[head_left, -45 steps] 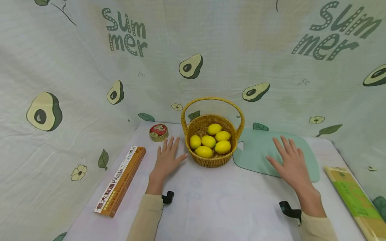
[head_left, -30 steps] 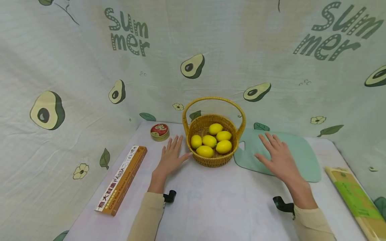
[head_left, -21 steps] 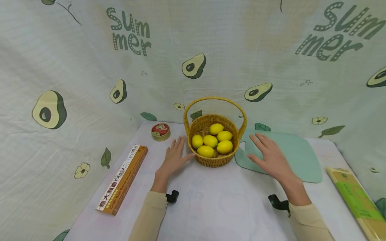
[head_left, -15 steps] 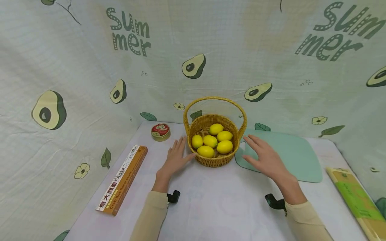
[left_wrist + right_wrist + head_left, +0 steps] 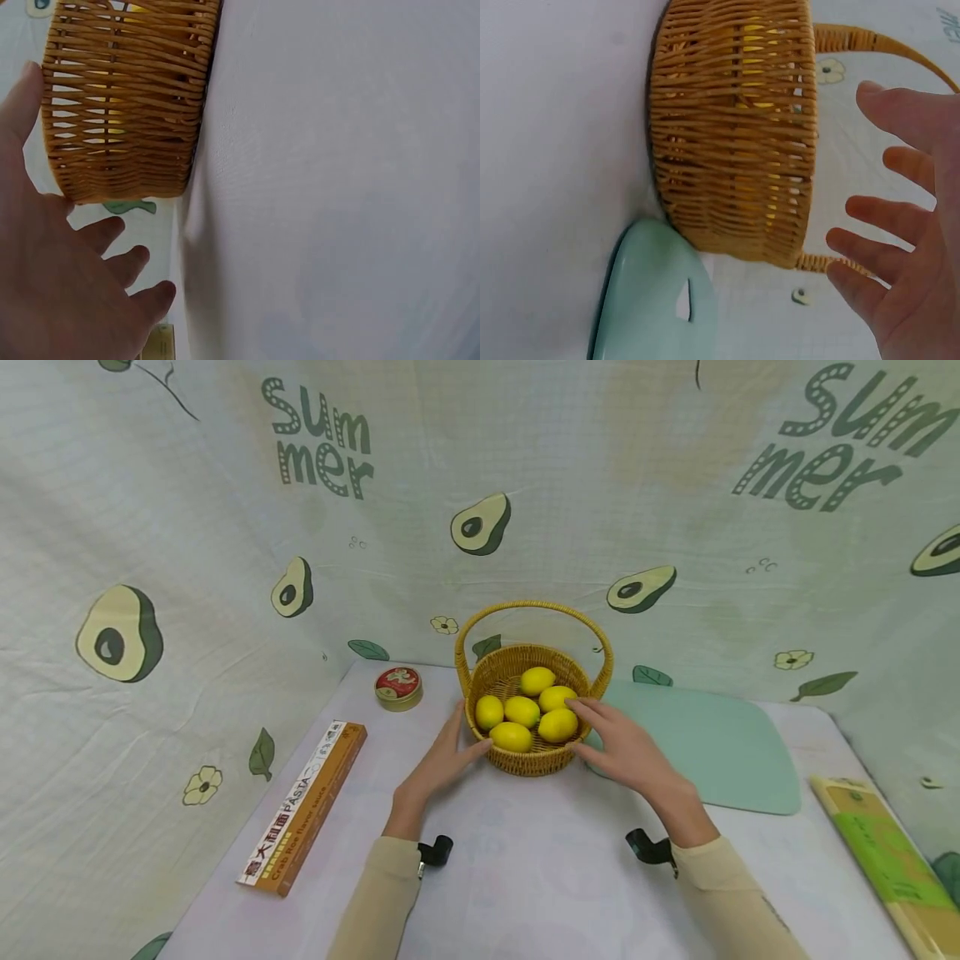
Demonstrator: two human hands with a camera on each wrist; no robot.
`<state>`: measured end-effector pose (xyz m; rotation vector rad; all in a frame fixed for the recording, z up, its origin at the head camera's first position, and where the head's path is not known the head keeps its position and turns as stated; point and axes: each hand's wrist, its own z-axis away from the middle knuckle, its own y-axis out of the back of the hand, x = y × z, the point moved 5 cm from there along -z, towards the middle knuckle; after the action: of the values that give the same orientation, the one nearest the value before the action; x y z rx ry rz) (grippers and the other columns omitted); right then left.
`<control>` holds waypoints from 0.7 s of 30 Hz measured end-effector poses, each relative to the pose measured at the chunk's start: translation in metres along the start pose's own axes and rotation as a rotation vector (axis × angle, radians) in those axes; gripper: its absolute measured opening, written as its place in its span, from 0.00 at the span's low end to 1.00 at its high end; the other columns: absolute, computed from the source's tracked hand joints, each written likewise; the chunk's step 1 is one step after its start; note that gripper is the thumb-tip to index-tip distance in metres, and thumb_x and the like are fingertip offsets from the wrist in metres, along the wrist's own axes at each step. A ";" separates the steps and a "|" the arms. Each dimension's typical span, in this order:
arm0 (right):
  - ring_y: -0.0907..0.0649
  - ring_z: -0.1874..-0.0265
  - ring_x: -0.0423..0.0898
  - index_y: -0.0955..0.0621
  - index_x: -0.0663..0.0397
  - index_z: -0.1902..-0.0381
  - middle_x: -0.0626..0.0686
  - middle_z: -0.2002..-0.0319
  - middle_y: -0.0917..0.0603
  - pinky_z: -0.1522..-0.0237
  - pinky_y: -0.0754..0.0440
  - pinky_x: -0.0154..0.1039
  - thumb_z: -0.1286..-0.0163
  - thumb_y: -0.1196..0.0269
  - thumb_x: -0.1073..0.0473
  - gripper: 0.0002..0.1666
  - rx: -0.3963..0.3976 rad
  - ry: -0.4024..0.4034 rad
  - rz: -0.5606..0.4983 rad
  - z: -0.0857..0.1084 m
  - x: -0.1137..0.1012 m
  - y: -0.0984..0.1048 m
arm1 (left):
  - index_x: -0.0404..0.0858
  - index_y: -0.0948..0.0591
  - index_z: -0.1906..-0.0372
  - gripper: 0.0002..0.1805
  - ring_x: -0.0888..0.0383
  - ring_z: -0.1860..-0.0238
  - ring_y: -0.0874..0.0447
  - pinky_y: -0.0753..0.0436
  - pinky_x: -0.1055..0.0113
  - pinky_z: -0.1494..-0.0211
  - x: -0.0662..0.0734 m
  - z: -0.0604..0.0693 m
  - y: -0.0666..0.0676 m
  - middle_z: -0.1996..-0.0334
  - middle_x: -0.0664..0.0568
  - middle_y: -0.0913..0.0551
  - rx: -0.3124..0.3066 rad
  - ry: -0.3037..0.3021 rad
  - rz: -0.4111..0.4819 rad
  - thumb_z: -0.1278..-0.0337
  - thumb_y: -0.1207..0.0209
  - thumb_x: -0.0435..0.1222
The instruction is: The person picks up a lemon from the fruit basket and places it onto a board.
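Observation:
A wicker basket (image 5: 531, 764) with a tall handle (image 5: 534, 605) stands on the table with several lemons (image 5: 512, 737) inside. My left hand (image 5: 442, 762) is at its left side; in the left wrist view the thumb lies against the basket's rim, and the other fingers spread beside the wall. From the right, my right hand (image 5: 633, 752) reaches to the rim, its fingertips overlapping the right-hand lemons in the head view. The right wrist view shows the right fingers (image 5: 889, 214) spread and apart from the basket wall (image 5: 731, 135). Neither hand grips anything.
A green cutting board (image 5: 720, 747) lies right of the basket, partly behind the right hand. Further right is a green-and-yellow noodle pack (image 5: 885, 852). At left lie a pasta box (image 5: 303, 810) and a round red-topped tin (image 5: 398, 688). Patterned cloth hangs behind.
My right hand has moved left from over the cutting board to the basket's right rim. My left hand has shifted slightly right, closer against the basket. The basket and lemons stay put.

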<state>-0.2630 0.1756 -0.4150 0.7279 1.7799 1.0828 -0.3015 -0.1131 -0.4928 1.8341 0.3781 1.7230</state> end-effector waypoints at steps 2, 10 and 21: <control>0.31 0.29 0.64 0.37 0.41 0.23 0.60 0.26 0.33 0.35 0.29 0.66 0.31 0.36 0.42 0.43 -0.020 -0.003 -0.003 -0.004 -0.003 -0.003 | 0.58 0.63 0.20 0.54 0.54 0.18 0.61 0.52 0.45 0.18 -0.001 -0.001 -0.002 0.18 0.57 0.60 -0.007 0.008 0.032 0.39 0.43 0.63; 0.26 0.34 0.63 0.34 0.42 0.25 0.61 0.30 0.29 0.37 0.26 0.64 0.33 0.34 0.44 0.42 -0.072 -0.060 0.047 -0.024 -0.008 -0.011 | 0.66 0.67 0.22 0.55 0.53 0.18 0.61 0.52 0.42 0.19 -0.002 -0.004 -0.008 0.19 0.60 0.63 -0.014 0.049 0.109 0.41 0.41 0.63; 0.23 0.37 0.60 0.26 0.47 0.30 0.60 0.34 0.23 0.40 0.22 0.60 0.34 0.35 0.52 0.34 -0.186 -0.091 0.133 -0.049 -0.008 -0.019 | 0.71 0.69 0.24 0.55 0.48 0.20 0.50 0.42 0.42 0.22 0.003 -0.004 -0.012 0.19 0.60 0.60 -0.043 -0.004 0.234 0.38 0.38 0.57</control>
<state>-0.3042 0.1428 -0.4183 0.7770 1.5476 1.2652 -0.3031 -0.1009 -0.4975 1.9124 0.1269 1.8654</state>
